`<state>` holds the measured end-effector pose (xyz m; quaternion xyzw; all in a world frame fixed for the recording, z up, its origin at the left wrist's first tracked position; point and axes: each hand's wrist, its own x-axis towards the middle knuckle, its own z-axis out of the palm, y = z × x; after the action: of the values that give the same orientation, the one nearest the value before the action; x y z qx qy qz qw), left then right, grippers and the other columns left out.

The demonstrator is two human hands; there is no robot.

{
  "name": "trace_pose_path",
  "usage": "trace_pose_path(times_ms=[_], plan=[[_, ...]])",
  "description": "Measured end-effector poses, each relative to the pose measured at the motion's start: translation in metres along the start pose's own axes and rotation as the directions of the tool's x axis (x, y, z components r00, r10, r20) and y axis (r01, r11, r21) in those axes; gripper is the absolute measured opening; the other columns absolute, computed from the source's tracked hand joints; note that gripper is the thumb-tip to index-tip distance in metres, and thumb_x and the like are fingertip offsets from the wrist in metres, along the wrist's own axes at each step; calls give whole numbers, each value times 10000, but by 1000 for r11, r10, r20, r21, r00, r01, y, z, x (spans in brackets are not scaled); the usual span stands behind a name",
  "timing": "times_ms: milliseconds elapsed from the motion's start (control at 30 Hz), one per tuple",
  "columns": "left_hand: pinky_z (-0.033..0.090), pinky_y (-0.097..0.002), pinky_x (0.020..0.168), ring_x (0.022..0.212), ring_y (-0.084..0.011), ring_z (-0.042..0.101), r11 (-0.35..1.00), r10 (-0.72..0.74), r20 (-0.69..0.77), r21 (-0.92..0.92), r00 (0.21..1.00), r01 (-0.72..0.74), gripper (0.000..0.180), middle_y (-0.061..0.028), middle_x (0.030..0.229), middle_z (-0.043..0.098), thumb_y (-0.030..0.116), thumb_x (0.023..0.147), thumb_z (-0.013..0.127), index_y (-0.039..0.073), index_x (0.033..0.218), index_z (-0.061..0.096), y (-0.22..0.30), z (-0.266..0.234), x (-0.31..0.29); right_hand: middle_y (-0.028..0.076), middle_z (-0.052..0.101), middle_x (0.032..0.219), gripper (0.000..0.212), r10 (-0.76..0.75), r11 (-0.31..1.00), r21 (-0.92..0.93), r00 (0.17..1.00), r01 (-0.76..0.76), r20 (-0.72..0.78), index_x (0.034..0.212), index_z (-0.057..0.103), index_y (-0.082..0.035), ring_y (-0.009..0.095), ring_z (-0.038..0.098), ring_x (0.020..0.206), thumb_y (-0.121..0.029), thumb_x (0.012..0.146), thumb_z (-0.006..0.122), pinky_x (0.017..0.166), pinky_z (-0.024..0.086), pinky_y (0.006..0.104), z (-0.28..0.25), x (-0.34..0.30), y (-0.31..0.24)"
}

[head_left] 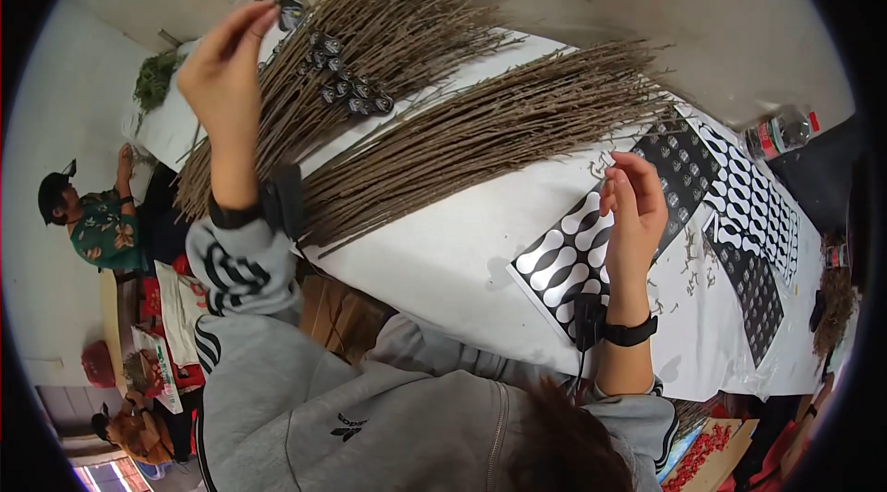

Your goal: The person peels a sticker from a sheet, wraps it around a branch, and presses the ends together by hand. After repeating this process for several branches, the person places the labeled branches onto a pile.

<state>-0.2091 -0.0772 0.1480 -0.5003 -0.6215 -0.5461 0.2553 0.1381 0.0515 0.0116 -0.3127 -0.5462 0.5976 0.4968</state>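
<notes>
My left hand (226, 76) is raised over the far left of the table, thumb and fingers pinched together. A small dark label (291, 13) shows right at its fingertips; whether the pinch holds it or a thin twig, I cannot make out. Below lies a spread bundle of thin brown twigs (397, 21), with a cluster of black labels (346, 81) on it. A second twig bundle (499, 122) lies nearer, across the white table. My right hand (636, 206) hovers above black-and-white sticker sheets (559, 261), fingers loosely curled and apart, nothing visible in them.
More sticker sheets (758, 192) and small twig scraps (693, 261) cover the table's right side. A plastic bottle (781, 133) stands at the far right, green sprigs (155, 81) at the far left. Two other people, one in a patterned shirt (106, 233), are at left.
</notes>
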Motion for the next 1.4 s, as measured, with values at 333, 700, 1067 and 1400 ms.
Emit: trace_pose_path(times_ms=[333,700,1067,1400], plan=[[449,-314,874,1028,-233,615,940,-314,285,228,906,254,299,-119,1019,679,235,882,630,54,1120,638,-162,14,-35,22,580,885,181,-80,990,-119,996,74,-43,1092,590,8,56,481,667,-54,932,533,590,381,180,-13,5,-1],[244,-449,1081,1350,-339,331,919,-8,513,343,858,-197,597,-184,1449,370,306,932,543,65,1430,321,-133,3,-47,47,627,966,220,-145,762,-638,989,113,2,1090,610,-6,111,566,802,-43,874,605,669,428,228,-109,-4,-15],[394,-378,1006,1184,-315,506,941,337,656,-239,675,-238,437,-141,1255,561,64,820,636,46,1247,547,57,94,-78,152,614,1084,377,-7,464,-817,924,341,381,1046,621,11,354,594,965,-50,692,734,860,471,368,-109,-12,-8],[482,-309,805,942,-239,593,941,47,879,-199,475,275,645,-160,1029,616,75,732,733,106,1323,476,118,212,-204,158,616,961,361,107,414,-840,898,350,427,970,631,15,351,595,899,-42,638,760,800,482,383,-66,31,15]])
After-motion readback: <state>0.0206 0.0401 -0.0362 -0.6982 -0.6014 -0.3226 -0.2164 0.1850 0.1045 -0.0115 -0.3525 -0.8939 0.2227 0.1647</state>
